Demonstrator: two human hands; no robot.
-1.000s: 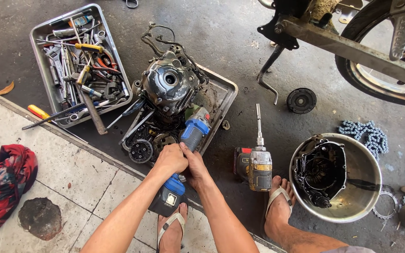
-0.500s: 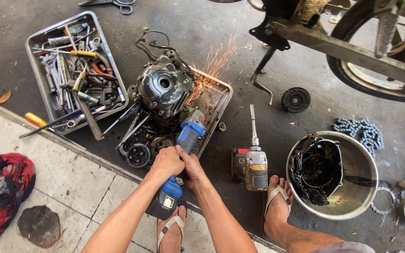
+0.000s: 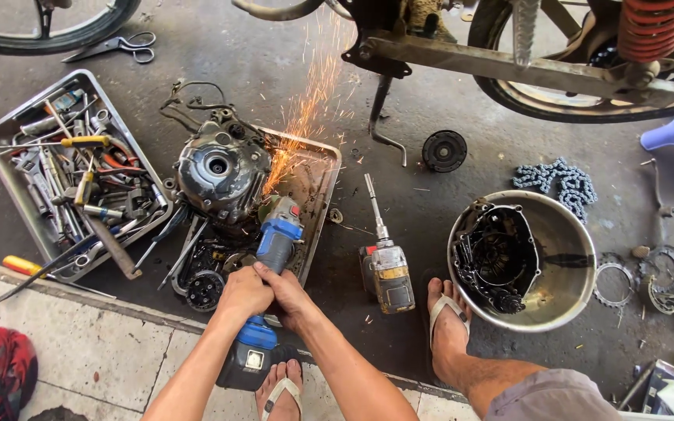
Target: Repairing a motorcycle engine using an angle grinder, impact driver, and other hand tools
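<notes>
We hold the blue grinder tight with our left hand and right hand, fingers wrapped all around it. Its tip touches the round, dirty metal engine part in a flat tray, and orange sparks fly up. A shiny bowl holds a black greasy cover.

Two trays, one grinder, one drill, one bowl, one chain, one pair of scissors, two hands (both on the grinder), two sandalled feet.
</notes>
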